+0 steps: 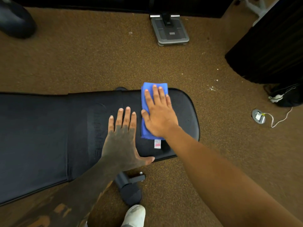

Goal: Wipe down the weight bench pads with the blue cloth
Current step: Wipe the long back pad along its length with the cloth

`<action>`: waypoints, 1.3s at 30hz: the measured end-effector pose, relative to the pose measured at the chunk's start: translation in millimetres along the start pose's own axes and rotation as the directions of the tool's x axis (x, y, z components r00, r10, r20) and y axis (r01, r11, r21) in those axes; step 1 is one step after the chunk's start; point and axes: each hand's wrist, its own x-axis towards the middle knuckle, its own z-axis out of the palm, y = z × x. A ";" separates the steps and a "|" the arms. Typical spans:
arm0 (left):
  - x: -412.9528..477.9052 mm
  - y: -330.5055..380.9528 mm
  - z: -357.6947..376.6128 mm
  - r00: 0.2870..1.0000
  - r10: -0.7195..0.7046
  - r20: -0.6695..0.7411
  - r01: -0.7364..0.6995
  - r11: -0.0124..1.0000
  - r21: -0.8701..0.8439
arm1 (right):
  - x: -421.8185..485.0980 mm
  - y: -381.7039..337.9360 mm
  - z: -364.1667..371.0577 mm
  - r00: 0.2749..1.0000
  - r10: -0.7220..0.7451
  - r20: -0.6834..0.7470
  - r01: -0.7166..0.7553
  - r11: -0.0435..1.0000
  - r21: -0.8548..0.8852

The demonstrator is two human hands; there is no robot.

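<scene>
A black padded weight bench (pixel 49 128) runs across the view from the left edge to a rounded end at the right. A folded blue cloth (pixel 145 102) with a white tag lies on the pad near that rounded end. My right hand (pixel 158 112) presses flat on the cloth, fingers straight and pointing away from me. My left hand (pixel 122 136) rests flat on the bare pad just left of the cloth, fingers spread, thumb at the pad's near edge.
Brown speckled carpet surrounds the bench. A grey scale (pixel 170 31) stands on the floor beyond it. A black curtain-like object (pixel 268 46) fills the right back corner, with a floor socket and white cable (pixel 259 116) near it. The bench's foot (pixel 129 189) and my white shoe (pixel 135 215) are below.
</scene>
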 end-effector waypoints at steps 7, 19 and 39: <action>-3.1 -10.1 -4.0 0.999 -0.053 -0.004 0.053 0.998 -0.024 | -15.5 21.5 0.1 1.000 0.013 0.005 -0.012 1.000 -0.013; -9.1 -24.3 -5.9 0.998 -0.045 -0.037 0.044 0.999 -0.023 | -21.7 -1.2 2.5 0.991 -0.131 0.039 0.132 0.990 -0.040; -22.9 -45.8 -3.3 0.997 -0.074 -0.011 0.074 0.997 -0.003 | 5.1 -25.6 3.4 0.999 0.029 0.020 -0.029 1.000 0.000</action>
